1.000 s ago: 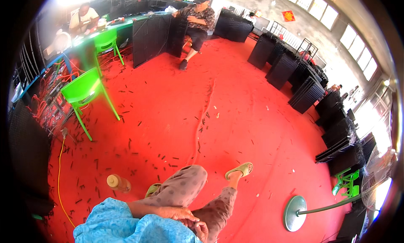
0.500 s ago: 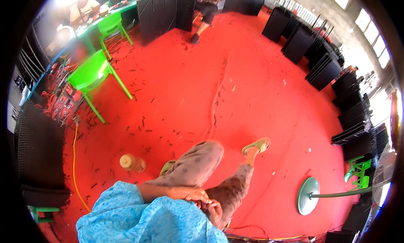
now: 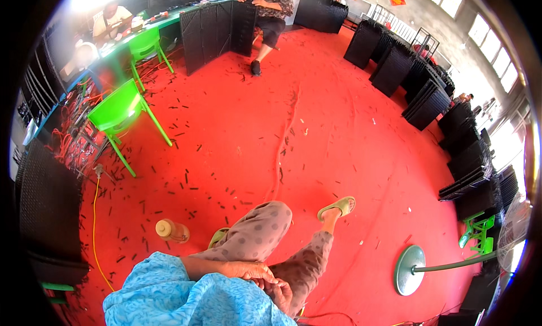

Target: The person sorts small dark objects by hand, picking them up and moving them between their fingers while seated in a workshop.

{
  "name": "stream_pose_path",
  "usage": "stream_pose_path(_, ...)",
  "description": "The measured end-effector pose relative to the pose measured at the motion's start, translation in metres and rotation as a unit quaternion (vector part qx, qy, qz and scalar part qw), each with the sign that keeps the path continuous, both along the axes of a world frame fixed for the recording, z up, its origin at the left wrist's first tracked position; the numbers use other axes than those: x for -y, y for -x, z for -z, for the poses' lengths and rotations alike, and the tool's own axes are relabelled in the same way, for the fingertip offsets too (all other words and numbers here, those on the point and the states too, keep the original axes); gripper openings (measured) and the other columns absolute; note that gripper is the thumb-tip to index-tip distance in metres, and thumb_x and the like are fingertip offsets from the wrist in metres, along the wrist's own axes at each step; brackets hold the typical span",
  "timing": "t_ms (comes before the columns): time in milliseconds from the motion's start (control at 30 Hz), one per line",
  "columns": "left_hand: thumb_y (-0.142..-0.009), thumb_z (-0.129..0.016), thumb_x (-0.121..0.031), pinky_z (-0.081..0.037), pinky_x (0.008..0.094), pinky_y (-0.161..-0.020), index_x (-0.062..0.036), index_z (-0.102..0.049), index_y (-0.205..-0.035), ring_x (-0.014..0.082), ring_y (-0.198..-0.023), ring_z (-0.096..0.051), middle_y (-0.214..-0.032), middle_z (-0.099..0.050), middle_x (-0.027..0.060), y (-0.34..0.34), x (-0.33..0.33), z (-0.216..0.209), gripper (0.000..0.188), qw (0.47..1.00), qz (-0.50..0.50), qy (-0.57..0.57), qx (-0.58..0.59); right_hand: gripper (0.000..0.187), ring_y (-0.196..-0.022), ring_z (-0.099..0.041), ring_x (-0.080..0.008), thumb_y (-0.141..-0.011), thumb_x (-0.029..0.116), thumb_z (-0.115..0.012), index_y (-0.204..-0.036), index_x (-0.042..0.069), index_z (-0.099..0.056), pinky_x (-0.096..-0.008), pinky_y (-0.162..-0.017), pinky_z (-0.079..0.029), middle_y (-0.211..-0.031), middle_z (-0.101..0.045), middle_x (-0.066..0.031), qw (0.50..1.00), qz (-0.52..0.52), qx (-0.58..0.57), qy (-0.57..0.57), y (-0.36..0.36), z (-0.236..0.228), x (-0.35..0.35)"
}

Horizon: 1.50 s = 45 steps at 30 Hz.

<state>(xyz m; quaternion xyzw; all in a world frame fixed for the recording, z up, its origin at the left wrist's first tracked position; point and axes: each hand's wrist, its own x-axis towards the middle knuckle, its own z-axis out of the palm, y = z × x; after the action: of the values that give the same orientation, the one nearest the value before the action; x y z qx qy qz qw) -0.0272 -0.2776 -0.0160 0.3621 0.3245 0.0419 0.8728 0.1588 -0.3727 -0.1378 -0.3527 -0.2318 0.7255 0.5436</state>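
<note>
Both of my hands meet over my lap, above dotted brownish trousers (image 3: 254, 230). My left hand (image 3: 248, 270) reaches in from the left blue sleeve (image 3: 152, 272), its fingers bent and pressed together at the tips. Against those fingertips lies my right hand (image 3: 281, 295), its fingers curled; the forearm behind it is covered by the blue cloth. Whatever the fingers may pinch is too small or hidden to name. A capped bottle (image 3: 172, 231) stands on the red floor to the left of my knee.
Green chairs (image 3: 116, 108) stand by a cluttered workbench at left. Dark strips litter the red floor (image 3: 333, 151). Stacks of black panels (image 3: 426, 105) line the right side; a fan base (image 3: 409, 270) is near right. A yellow cable (image 3: 96, 230) runs at left. Another person (image 3: 271, 12) sits beyond black panels.
The whole view has tilted up slightly, showing more of the seated person at the back. My hands stay together over my lap, with only a slight shift of the fingers.
</note>
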Motion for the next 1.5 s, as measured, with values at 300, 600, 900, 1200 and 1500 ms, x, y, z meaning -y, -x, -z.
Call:
stream_pose_path(300,-0.078,-0.058,-0.041,-0.034,0.0172,-0.061,-0.0079,-0.056,-0.098,0.0052,-0.072,-0.042,-0.078,-0.049,-0.0021,-0.001,-0.006,0.005,0.038,0.996,0.02,-0.036,-0.074,0.029,-0.066,-0.054,-0.0095,-0.084,0.022,-0.057,-0.1,-0.002,-0.051,-0.0215,-0.063,-0.046,-0.08,-0.059,-0.0059,0.969,-0.042,0.23,0.086,0.003,-0.015,-0.008)
stream_pose_path(600,-0.075,-0.065,-0.035,-0.035,0.0186,-0.057,-0.0067,-0.05,-0.101,0.0065,-0.067,-0.044,-0.076,-0.05,0.0001,-0.012,0.005,0.046,0.041,0.996,-0.014,-0.065,-0.056,0.028,-0.063,-0.053,-0.0112,-0.084,0.021,-0.058,-0.096,-0.003,-0.051,-0.0227,-0.06,-0.046,-0.073,-0.058,-0.0071,0.973,-0.03,0.213,0.083,-0.003,-0.008,-0.003)
stream_pose_path(900,-0.075,-0.064,-0.041,-0.04,0.0205,-0.06,-0.0081,-0.054,-0.098,0.0085,-0.069,-0.048,-0.076,-0.052,0.0009,-0.011,-0.003,0.023,0.041,0.998,-0.04,-0.011,-0.055,0.019,-0.078,-0.053,-0.0101,-0.085,0.011,-0.055,-0.102,0.001,-0.054,-0.0223,-0.072,-0.044,-0.088,-0.058,-0.0054,0.996,-0.001,0.086,0.026,-0.005,0.003,0.001)
stream_pose_path(1200,-0.074,-0.067,-0.037,-0.041,0.0203,-0.055,-0.0087,-0.055,-0.094,0.0087,-0.064,-0.049,-0.076,-0.052,0.0004,-0.014,-0.001,0.043,0.036,0.997,-0.057,0.044,-0.031,0.018,-0.078,-0.054,-0.0108,-0.082,0.009,-0.059,-0.097,0.0,-0.055,-0.0234,-0.073,-0.045,-0.088,-0.059,-0.0073,0.994,0.015,0.11,0.021,0.0,-0.009,-0.001)
stream_pose_path(1500,-0.075,-0.066,-0.034,-0.039,0.018,-0.06,-0.0051,-0.054,-0.097,0.0081,-0.069,-0.048,-0.078,-0.054,0.0007,-0.01,-0.004,0.028,0.038,1.0,-0.01,0.016,-0.014,0.012,-0.067,-0.051,-0.0104,-0.083,0.012,-0.058,-0.087,0.002,-0.053,-0.023,-0.066,-0.044,-0.075,-0.057,-0.0046,0.993,0.014,0.112,0.02,0.001,-0.025,-0.007)
